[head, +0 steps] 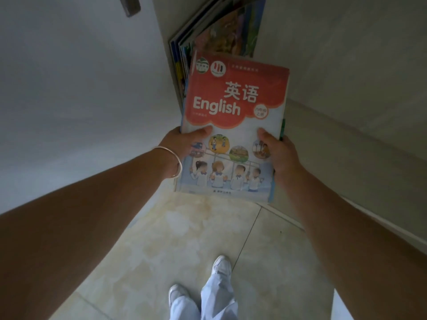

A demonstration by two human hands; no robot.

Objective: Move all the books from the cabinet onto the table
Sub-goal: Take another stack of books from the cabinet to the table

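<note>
A: We hold the English textbook (233,125) face up with both hands; edges beneath it suggest more books in the stack, though we cannot count them.

B: Our left hand (184,146) grips its left edge, thumb curled onto the cover, a bracelet (176,162) on the wrist. Our right hand (280,153) grips the right edge the same way, thumb on top, fingers hidden underneath.

A: Beyond the textbook, leaning picture books (219,35) stand inside the cabinet (323,54). Below the textbook lie the tiled floor (184,239) and our white shoes (221,265).
</note>
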